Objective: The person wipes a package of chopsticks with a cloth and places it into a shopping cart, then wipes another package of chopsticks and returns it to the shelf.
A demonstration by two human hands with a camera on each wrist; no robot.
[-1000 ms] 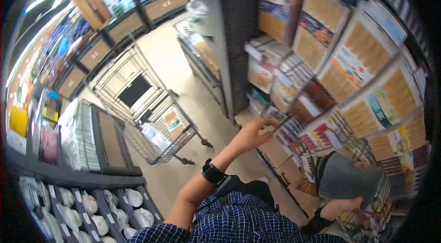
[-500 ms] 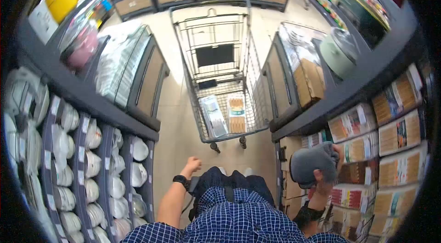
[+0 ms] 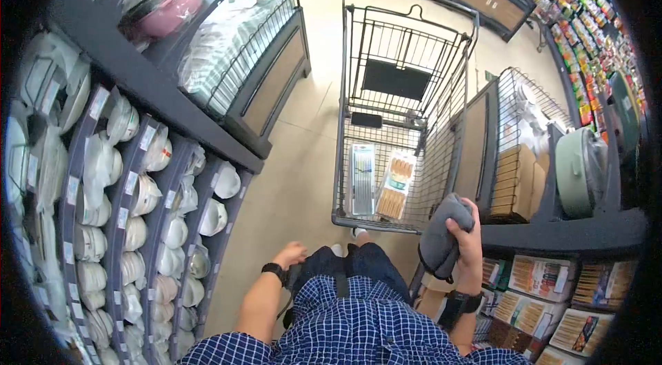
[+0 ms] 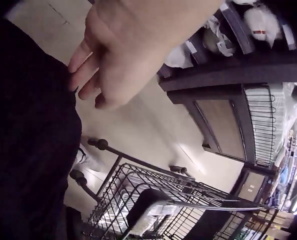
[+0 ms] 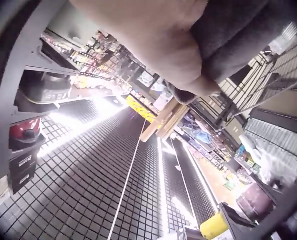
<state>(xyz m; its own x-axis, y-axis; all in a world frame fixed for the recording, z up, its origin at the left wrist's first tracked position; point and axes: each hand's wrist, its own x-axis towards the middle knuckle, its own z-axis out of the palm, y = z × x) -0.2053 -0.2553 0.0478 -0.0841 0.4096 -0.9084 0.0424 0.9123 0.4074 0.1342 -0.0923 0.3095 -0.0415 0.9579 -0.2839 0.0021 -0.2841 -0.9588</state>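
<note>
We saw the two hands well apart: the right hand (image 3: 471,237) was wrapped round a soft grey bundle (image 3: 438,244), near the cart (image 3: 396,80), while the left hand (image 3: 291,255) hung loosely curled beside the thigh. Ahead of both hands, in the cart, we noted a silvery pack (image 3: 362,179) and a wooden-stick pack (image 3: 395,186) with a green-banded label, its print too small for us to read. Left of the left hand, white tags (image 3: 123,220) fronted wrapped bowls (image 3: 141,196), their writing equally illegible.

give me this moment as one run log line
right hand: holds grey bundle | left hand: holds nothing | cart: ahead, two packs inside
</note>
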